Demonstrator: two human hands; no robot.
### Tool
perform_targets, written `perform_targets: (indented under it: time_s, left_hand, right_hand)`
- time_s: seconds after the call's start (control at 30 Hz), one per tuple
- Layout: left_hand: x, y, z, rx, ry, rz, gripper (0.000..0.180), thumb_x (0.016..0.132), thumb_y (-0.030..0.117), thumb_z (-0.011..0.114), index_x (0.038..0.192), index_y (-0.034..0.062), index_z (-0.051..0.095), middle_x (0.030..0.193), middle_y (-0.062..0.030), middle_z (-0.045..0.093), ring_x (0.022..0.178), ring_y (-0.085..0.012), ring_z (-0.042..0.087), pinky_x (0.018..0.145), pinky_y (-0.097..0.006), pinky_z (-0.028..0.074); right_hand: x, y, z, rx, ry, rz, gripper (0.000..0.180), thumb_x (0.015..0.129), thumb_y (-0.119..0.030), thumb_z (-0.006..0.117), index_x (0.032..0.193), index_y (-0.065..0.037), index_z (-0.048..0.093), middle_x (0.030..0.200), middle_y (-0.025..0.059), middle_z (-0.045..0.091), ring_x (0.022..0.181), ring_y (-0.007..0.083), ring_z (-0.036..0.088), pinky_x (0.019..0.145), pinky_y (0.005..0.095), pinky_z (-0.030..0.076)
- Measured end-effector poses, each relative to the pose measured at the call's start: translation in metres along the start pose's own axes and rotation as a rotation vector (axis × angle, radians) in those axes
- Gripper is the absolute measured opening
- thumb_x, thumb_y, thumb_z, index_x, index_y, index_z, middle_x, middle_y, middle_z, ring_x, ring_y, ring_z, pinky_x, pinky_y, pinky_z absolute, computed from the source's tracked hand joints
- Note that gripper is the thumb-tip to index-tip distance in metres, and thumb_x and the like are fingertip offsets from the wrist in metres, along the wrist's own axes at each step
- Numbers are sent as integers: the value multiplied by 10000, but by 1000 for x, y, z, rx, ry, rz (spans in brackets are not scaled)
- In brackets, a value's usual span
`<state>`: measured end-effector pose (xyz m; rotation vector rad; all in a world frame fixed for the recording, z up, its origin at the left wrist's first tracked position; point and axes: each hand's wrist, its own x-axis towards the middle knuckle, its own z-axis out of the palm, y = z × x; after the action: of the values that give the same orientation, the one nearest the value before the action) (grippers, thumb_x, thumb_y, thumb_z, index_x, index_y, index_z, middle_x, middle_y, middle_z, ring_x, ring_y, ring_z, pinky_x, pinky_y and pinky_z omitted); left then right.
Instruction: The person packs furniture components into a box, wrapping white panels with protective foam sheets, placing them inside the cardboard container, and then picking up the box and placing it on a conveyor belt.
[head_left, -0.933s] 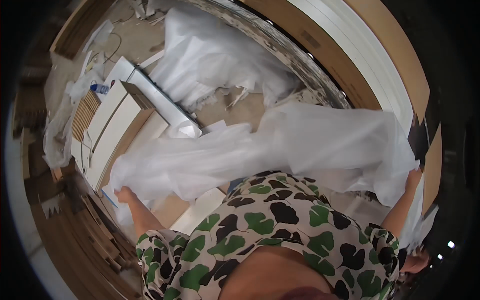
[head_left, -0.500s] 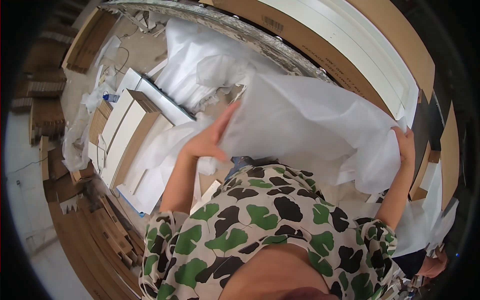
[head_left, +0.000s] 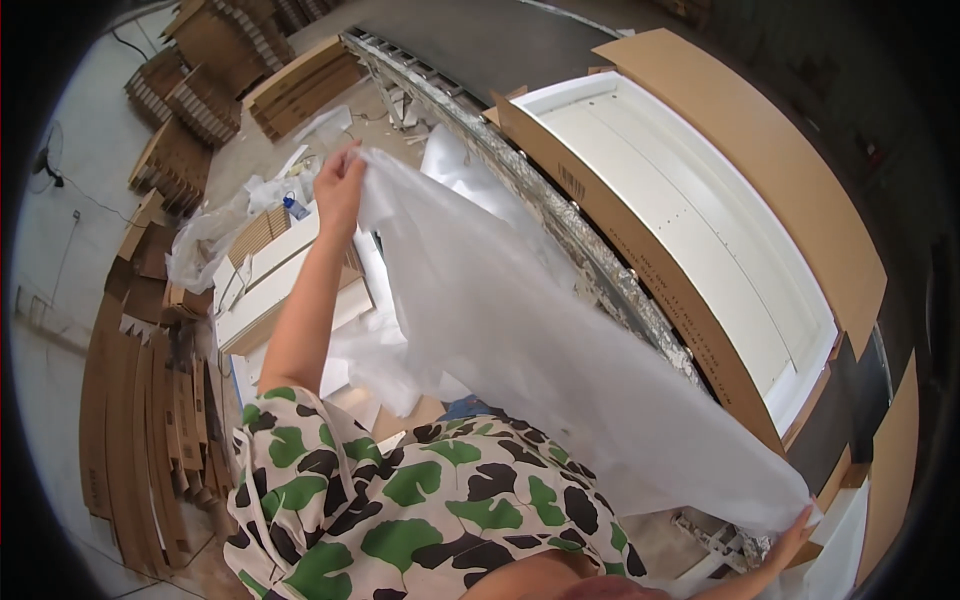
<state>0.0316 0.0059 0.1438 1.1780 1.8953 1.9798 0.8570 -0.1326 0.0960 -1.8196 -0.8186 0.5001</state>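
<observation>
Between my two hands stretches a sheet of white foam wrap (head_left: 530, 350), its upper edge drawn out in a long slanting line. My left hand (head_left: 340, 190) is raised at the upper left, fingers closed on one corner. Low on the right, my right hand (head_left: 795, 532) pinches the opposite corner; its fingers are partly hidden. Beyond the sheet an open cardboard box (head_left: 640, 285) lies on a conveyor (head_left: 560, 215). White panels (head_left: 690, 230) lie inside it, with a white lining round their edges.
Left of the sheet, white boards (head_left: 270, 290) are stacked, with a blue-labelled bottle (head_left: 295, 207) and crumpled plastic (head_left: 205, 250) beside them. Flattened cartons (head_left: 140, 440) stand along the left. More cardboard stacks (head_left: 300, 90) rise at the back. Another open box (head_left: 890, 470) sits at the far right.
My left hand has closed on a corner of the foam sheet and lifted it up and left. My right hand has moved lower, pulling the sheet taut. The view has shifted.
</observation>
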Motion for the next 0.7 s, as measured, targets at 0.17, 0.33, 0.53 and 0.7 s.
perform_targets:
  time_s: [0.17, 0.33, 0.53, 0.7]
  left_hand:
    - [62, 44, 66, 125, -62, 211, 238, 802, 156, 601, 1008, 38, 621, 818, -10, 616, 719, -79, 534, 657, -216, 434]
    - [117, 62, 150, 142, -366, 91, 233, 788, 204, 641, 955, 41, 644, 789, -3, 622, 693, -72, 539, 625, -230, 445]
    - [201, 3, 283, -80, -566, -307, 243, 721, 58, 672, 957, 20, 634, 834, -68, 637, 690, -135, 602, 618, -248, 495]
    - [244, -53, 429, -152, -763, -380, 226, 724, 39, 660, 947, 12, 631, 833, -95, 631, 712, -158, 604, 626, -276, 504]
  right_hand:
    - [78, 32, -106, -622, 85, 98, 564, 883, -412, 455, 1196, 58, 455, 1141, 150, 540, 1028, 253, 523, 860, 349, 414]
    - [66, -29, -70, -71, 41, -64, 623, 843, -455, 469, 1227, 33, 440, 1203, 202, 484, 1048, 307, 503, 913, 363, 387]
    - [97, 20, -13, 82, 182, -349, 573, 811, -301, 491, 1264, 32, 381, 1239, 176, 440, 1100, 254, 459, 940, 354, 374]
    - [197, 66, -50, -61, 345, -289, 448, 845, -142, 421, 1251, 42, 373, 1208, 151, 453, 1076, 229, 475, 930, 329, 396]
